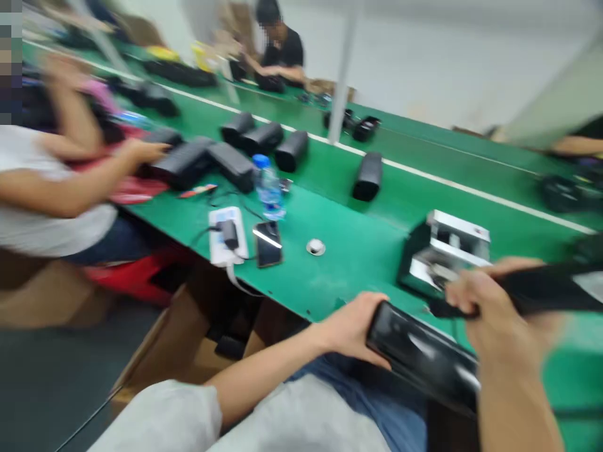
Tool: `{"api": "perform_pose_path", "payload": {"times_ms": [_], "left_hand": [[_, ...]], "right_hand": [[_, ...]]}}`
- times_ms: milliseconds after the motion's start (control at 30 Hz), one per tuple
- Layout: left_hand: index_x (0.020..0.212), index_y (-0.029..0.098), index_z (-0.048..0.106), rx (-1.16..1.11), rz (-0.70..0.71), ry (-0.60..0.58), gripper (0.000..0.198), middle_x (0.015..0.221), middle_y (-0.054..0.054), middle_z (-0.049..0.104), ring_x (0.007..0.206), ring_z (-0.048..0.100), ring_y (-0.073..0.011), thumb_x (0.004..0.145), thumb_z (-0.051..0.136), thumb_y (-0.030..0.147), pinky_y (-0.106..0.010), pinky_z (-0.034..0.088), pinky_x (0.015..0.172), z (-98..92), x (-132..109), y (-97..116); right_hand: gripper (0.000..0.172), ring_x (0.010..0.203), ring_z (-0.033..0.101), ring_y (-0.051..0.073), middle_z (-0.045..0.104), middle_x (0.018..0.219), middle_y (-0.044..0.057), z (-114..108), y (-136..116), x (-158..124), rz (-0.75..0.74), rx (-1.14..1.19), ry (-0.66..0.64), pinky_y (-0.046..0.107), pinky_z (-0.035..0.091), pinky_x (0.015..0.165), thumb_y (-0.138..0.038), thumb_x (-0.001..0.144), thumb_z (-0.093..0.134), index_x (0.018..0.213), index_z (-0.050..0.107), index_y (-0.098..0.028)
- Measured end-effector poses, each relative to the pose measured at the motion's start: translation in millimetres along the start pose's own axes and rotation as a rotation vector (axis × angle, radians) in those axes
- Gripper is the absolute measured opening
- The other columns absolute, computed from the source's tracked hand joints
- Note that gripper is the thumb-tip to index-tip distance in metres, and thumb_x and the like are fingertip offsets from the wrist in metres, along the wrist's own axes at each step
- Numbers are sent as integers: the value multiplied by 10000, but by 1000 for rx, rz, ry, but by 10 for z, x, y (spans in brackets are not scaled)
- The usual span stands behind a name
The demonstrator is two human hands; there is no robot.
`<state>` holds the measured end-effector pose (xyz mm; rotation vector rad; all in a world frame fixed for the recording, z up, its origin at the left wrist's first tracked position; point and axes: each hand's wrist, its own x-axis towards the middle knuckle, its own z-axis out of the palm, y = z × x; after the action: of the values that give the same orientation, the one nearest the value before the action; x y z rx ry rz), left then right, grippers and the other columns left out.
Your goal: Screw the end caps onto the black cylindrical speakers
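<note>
My left hand (360, 329) grips one end of a glossy black oblong case (421, 355), its fingers wrapped around the end. The case is tilted above my lap, its far end reaching my right forearm. My right hand (485, 301) is blurred, with its fingers curled closed just in front of a small silver-and-black machine (447, 245). A long black item (556, 289) with a pale patch extends right from behind this hand. Motion blur hides exactly what the fingers hold.
On the green table (325, 289) are a white power strip (219, 242), a phone (268, 245), a water bottle (269, 188) and a small round metal piece (315, 247). Several black cases (367, 176) stand behind. A co-worker (51, 188) sits left; cardboard boxes (160, 351) stand below the edge.
</note>
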<state>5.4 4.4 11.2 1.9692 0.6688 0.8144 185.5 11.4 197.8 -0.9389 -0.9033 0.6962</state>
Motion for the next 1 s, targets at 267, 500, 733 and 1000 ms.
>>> {"api": "perform_pose_path", "payload": {"times_ms": [267,500,733,1000], "left_hand": [[1745,263,244,55,-13,-64,1271,1694,-240,482,1603,513,-493,778,1048,450,-706,481,1311,-93,-36,-50],[1740,287,222,107,-18,-77,1265,1692,-226,480,1598,524,-492,793,1040,473,-711,497,1302,-104,-46,-9],[1735,302,219,101,-40,-92,1238,1690,-219,476,1595,531,-481,812,1023,481,-693,510,1295,-125,-37,16],[1728,294,222,105,-47,-102,1211,1667,-214,480,1578,541,-471,827,1004,500,-681,517,1287,-133,-34,17]], "right_hand": [[289,391,426,99,453,568,-128,-280,-364,538,-421,-135,4,268,386,412,-240,871,872,987,616,-302],[261,397,431,124,462,545,-125,-311,-75,937,-529,-215,69,319,385,423,-315,910,853,938,595,-291],[378,414,393,123,439,563,-117,-286,22,977,-452,-254,65,354,349,440,-439,918,922,969,567,-321],[226,394,364,118,413,554,-114,-464,-323,664,-348,-256,84,329,320,400,-298,840,834,937,630,-314]]}}
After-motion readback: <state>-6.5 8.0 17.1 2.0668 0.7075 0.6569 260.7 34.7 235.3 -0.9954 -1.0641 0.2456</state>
